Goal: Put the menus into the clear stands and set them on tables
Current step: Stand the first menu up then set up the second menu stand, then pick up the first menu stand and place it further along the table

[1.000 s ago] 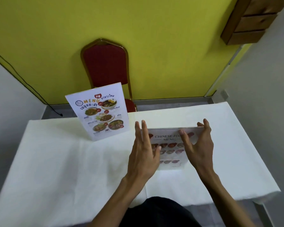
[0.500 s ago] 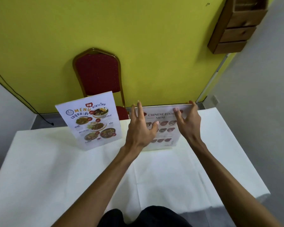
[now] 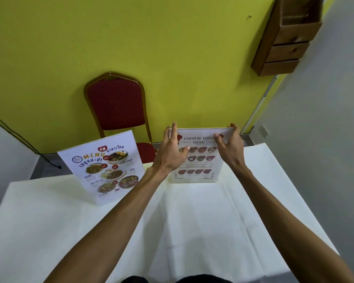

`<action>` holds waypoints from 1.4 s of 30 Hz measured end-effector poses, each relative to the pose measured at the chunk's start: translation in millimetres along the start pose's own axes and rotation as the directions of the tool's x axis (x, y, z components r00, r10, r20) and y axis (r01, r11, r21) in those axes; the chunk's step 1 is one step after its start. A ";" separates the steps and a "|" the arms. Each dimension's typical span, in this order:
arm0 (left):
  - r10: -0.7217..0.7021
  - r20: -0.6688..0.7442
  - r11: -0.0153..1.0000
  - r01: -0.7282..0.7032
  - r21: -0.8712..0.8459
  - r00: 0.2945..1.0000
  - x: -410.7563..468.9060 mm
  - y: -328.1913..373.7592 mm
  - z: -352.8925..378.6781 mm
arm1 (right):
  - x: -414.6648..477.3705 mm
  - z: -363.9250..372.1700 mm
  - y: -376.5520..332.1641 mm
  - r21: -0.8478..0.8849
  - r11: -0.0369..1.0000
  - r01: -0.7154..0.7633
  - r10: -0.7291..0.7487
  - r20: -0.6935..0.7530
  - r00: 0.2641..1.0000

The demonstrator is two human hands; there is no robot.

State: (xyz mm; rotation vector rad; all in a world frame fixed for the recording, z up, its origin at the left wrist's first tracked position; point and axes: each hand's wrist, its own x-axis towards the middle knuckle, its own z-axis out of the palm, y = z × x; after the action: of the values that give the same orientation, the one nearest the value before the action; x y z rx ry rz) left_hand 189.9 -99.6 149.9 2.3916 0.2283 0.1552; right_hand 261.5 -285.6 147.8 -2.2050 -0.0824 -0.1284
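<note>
From the head camera I see both hands on the Chinese food menu stand [image 3: 195,158], which stands upright on the white tablecloth [image 3: 192,221] near the table's far edge. My left hand [image 3: 172,154] clasps its left edge, fingers reaching up past the top corner and the thumb pressed on the printed face. My right hand [image 3: 230,147] pinches the top right corner, fingers curled over the upper rim and the thumb on the front. The stand's base sits below both grips, touching the cloth.

I count two menu stands: the one I hold and a Thai menu stand [image 3: 106,168] to the left of my left hand, standing free and turned at an angle. Two hands, one chair.

The red chair [image 3: 117,105] with a gold frame stands beyond the table against a yellow-green wall [image 3: 151,37]. A wooden drawer unit [image 3: 288,37] hangs on the wall, up and right of my right hand, beside a grey wall [image 3: 325,139].
</note>
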 end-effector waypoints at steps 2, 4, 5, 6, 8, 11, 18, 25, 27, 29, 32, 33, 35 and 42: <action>0.004 0.024 0.996 -0.006 0.093 1.000 5.6 -3.4 1.6 | 3.6 -1.8 4.2 -0.061 0.997 0.050 -0.047 0.046 0.998; 0.043 0.027 0.972 -0.048 0.230 0.999 12.6 -6.3 1.2 | 8.8 -4.6 8.1 -0.176 0.978 0.112 -0.090 0.131 0.987; 0.064 0.036 0.954 -0.072 0.291 0.997 16.6 -7.9 0.2 | 10.6 -6.3 8.8 -0.229 0.964 0.133 -0.098 0.160 0.982; 0.079 0.054 0.935 -0.093 0.342 0.995 21.0 -8.7 -1.2 | 13.8 -7.9 10.6 -0.283 0.948 0.146 -0.102 0.165 0.981; 0.101 0.097 0.894 -0.133 0.427 0.990 28.9 -8.2 -5.0 | 19.3 -10.3 12.9 -0.432 0.872 0.229 -0.166 0.179 0.970; 0.168 0.165 0.817 -0.231 0.529 0.972 38.6 -5.6 -6.4 | 26.1 -10.8 8.1 -0.564 0.693 0.449 -0.285 0.358 0.889; 0.193 0.212 0.723 -0.285 0.629 0.958 40.0 -3.6 0.3 | 28.3 -11.6 -2.2 -0.605 0.610 0.512 -0.254 0.463 0.849; 0.178 0.263 0.726 -0.307 0.615 0.948 41.2 -5.3 -11.7 | 30.4 -16.0 -15.3 -0.583 0.643 0.496 -0.221 0.479 0.849; 0.163 0.247 0.737 -0.284 0.613 0.955 35.6 -6.8 -18.4 | 28.4 -15.6 -23.0 -0.574 0.646 0.504 -0.225 0.487 0.844; 0.157 0.226 0.742 -0.266 0.615 0.961 28.4 -10.3 -27.9 | 25.6 -11.2 -31.0 -0.555 0.645 0.525 -0.244 0.501 0.830; 0.155 0.165 0.741 -0.225 0.633 0.974 14.4 -22.4 -48.1 | 20.2 3.5 -47.5 -0.503 0.649 0.571 -0.285 0.535 0.795; 0.142 0.138 0.739 -0.198 0.643 0.980 8.7 -29.0 -57.2 | 17.4 11.2 -55.0 -0.482 0.648 0.590 -0.302 0.548 0.780; 0.105 0.091 0.738 -0.139 0.661 0.990 -2.2 -43.2 -77.2 | 11.4 27.8 -70.5 -0.445 0.636 0.630 -0.336 0.576 0.746; -0.051 -0.044 0.721 0.067 0.689 0.998 -51.6 -107.2 -153.8 | -16.9 100.5 -132.6 -0.333 0.597 0.729 -0.386 0.678 0.626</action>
State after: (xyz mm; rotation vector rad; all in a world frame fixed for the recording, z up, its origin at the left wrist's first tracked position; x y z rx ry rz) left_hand 99.6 68.3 188.0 3.1328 0.4364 0.0688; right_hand 236.9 -126.1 191.9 -2.6795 -1.2896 0.1462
